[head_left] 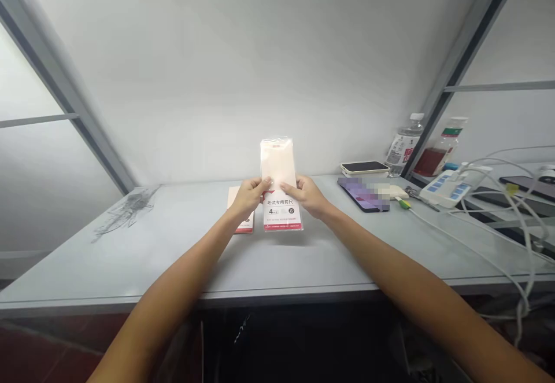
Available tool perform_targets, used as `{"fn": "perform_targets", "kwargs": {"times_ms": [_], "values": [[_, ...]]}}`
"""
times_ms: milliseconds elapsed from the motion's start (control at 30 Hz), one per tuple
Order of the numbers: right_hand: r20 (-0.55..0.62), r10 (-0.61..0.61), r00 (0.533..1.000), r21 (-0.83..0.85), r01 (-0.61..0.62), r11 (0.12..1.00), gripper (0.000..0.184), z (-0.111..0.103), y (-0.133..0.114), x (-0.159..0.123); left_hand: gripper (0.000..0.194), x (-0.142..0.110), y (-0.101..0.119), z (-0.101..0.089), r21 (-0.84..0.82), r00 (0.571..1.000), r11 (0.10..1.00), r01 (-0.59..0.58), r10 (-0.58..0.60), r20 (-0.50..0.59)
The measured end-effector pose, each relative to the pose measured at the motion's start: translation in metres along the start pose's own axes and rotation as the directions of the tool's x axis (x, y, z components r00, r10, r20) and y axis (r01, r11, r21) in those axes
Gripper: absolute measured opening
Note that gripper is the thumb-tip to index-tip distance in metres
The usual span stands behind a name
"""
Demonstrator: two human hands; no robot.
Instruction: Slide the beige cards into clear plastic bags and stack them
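"Pale desk (130,256) in view. What do I have at my end?"

"Your left hand (249,198) and right hand (306,193) pinch opposite edges of a ruler packet (280,163), held tilted above the desk."

"Is that grip good?"

"Yes, the label stays uncovered. A second packet (236,212) lies behind your left hand."

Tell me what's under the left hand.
Below the left hand, which holds a ruler packet, a second pale packet lies on the table; the hand hides much of it, so its print is unreadable.

The plastic ruler-set packet (281,212) bears a red-edged label reading "考试专用套尺" above "4件套"
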State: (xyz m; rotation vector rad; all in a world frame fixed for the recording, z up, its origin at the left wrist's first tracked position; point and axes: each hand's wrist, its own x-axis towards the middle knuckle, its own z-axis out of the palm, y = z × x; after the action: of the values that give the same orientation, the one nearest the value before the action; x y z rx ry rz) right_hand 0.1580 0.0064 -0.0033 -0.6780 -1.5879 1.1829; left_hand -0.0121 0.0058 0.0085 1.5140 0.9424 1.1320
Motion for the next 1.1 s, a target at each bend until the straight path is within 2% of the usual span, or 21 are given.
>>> {"fn": "perform_targets", "kwargs": {"times_ms": [300, 467, 567, 700, 800, 900, 1033, 1100], "values": [[-0.022, 0.026, 0.999, -0.060, -0.027, 0.998, 0.037, 0.000, 0.003, 0.001, 0.038, 0.004, -0.010, 0.001, 0.096, 0.998, 0.995, -0.034, 0.039, -0.052], [-0.026, 0.175, 0.984, -0.074, -0.176, 0.982, 0.035, -0.004, 0.007, 0.004, 0.041, 0.004, -0.009, -0.001, 0.184, 0.996, 0.983, -0.015, 0.031, -0.082], [-0.019, 0.229, 0.973, -0.097, -0.230, 0.968, 0.033, -0.007, 0.012, 0.006, 0.045, 0.005, -0.010, -0.006, 0.317, 0.995, 0.947, 0.054, -0.022, -0.102], [0.006, 0.315, 0.949, -0.164, -0.309, 0.937, 0.034, -0.011, 0.022, 0.006, 0.049, 0.007, -0.015, -0.021, 0.541, 0.974, 0.813, 0.216, -0.145, -0.172], [-0.005, 0.430, 0.903, -0.384, -0.399, 0.833, 0.025, -0.012, 0.030, 0.004, 0.042, 0.009, -0.019, -0.032, 0.687, 0.960, 0.670, 0.281, -0.193, -0.203], [-0.094, 0.476, 0.874, -0.566, -0.441, 0.697, 0.025, -0.012, 0.034, 0.002, 0.038, 0.008, -0.022, -0.036, 0.770, 0.948, 0.555, 0.317, -0.220, -0.231], [-0.234, 0.403, 0.885, -0.687, -0.443, 0.576, 0.035, -0.016, 0.034, 0.006, 0.045, 0.007, -0.017, -0.037, 0.800, 0.931, 0.476, 0.366, -0.188, -0.313], [-0.313, 0.325, 0.892, -0.773, -0.438, 0.459, 0.036, -0.024, 0.030, 0.008, 0.052, 0.007, -0.015, -0.041, 0.801, 0.909, 0.431, 0.416, -0.172, -0.380]]}}
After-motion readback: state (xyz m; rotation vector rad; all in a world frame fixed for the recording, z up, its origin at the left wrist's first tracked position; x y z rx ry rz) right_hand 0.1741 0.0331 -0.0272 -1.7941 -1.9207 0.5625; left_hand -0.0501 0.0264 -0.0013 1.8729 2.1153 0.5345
